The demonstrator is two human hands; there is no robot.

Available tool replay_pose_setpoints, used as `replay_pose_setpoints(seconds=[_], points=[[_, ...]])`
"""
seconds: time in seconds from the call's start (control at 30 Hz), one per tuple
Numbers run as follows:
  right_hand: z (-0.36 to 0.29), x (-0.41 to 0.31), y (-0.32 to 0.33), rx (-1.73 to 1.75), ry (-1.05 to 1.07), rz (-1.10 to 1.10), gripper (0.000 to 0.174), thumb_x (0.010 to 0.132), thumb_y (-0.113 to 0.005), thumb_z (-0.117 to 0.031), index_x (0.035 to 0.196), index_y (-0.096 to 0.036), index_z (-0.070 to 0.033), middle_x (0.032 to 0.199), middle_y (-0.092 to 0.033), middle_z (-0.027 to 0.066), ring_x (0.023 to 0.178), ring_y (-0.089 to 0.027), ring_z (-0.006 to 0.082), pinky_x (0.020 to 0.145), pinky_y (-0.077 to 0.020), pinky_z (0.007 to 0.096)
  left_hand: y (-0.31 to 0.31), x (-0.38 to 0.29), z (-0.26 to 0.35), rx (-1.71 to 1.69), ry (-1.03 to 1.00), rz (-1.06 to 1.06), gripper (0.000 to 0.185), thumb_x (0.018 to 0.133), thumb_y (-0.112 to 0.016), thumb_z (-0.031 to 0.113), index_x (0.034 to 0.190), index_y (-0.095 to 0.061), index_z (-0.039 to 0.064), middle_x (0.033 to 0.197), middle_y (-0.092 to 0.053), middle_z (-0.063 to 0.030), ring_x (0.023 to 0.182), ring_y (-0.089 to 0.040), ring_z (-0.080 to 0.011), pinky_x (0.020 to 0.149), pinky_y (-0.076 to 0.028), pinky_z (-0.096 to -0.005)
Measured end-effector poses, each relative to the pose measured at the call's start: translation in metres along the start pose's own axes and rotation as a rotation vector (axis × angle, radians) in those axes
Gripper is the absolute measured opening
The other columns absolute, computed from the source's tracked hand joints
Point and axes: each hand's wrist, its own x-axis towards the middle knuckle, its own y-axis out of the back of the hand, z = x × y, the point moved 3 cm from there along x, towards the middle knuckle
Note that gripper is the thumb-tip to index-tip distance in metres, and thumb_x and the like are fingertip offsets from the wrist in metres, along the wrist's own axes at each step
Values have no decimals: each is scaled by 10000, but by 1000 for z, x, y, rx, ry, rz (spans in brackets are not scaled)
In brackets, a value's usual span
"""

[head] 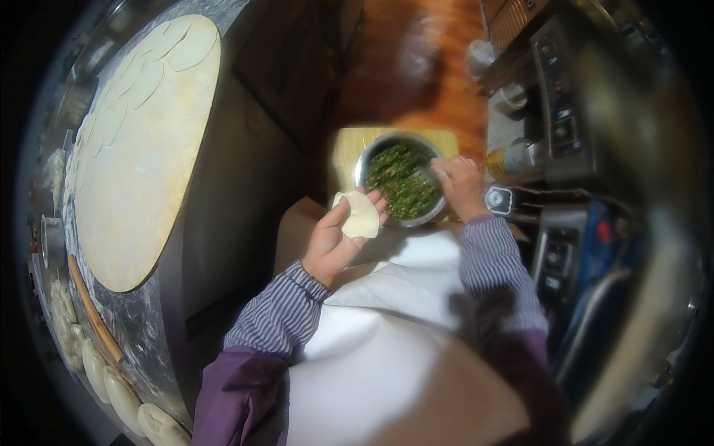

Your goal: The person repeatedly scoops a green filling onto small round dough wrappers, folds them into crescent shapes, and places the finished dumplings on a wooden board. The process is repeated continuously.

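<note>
A pale round dough wrapper [360,217] lies across the palm and fingers of my left hand [334,240], with the thumb over its edge. Just beyond it stands a steel bowl [361,161] of chopped green filling [399,187]. My right hand [460,181] is at the bowl's right rim, fingers pinched around a blurred greyish utensil [425,174] that reaches into the filling. The utensil's exact kind is hard to make out. Under the bowl is a yellowish stool or board [341,150].
On the floured counter [142,312] at left, a large round board [150,156] bears overlapping wrappers [192,47]. A wooden rolling pin [95,309] and dough pieces [120,398] lie nearby. Appliances with knobs [563,128] and a bottle [505,160] line the right side.
</note>
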Motion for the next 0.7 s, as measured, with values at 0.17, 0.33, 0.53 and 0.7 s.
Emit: replay_pose_setpoints(seconds=[0.17,0.33,0.53,0.7], points=[[-9,-6,-2,26,132,-145,148,813,-648,-126,953,-674,-83,917,-649,75,921,-569,244,871,-395,386,23,11,-5,142,50,121,399,1005,-378,288,1287,-428,11,1294,-508,-160,1211,-488,-282,1050,-398,-407],[1,-25,14,-35,14,-135,145,839,-610,-127,962,-669,-78,908,-659,85,891,-582,262,871,-400,394,31,22,-4,243,-19,197,444,1016,-325,326,1306,-412,1,1286,-515,-152,1194,-505,-267,1030,-419,-378],[16,-38,-19,424,-623,24,214,927,-499,-172,1000,-645,-35,854,-680,114,724,-611,213,729,-467,340,39,39,-7,323,-71,228,440,1017,-319,332,1300,-421,10,1272,-529,-137,1166,-527,-256,980,-459,-358],[24,-36,-35,706,-762,78,260,949,-456,-169,1035,-637,-4,832,-682,111,662,-595,127,644,-463,256,43,42,-7,348,-75,234,443,1016,-320,331,1307,-414,10,1261,-538,-137,1161,-532,-254,961,-477,-349]])
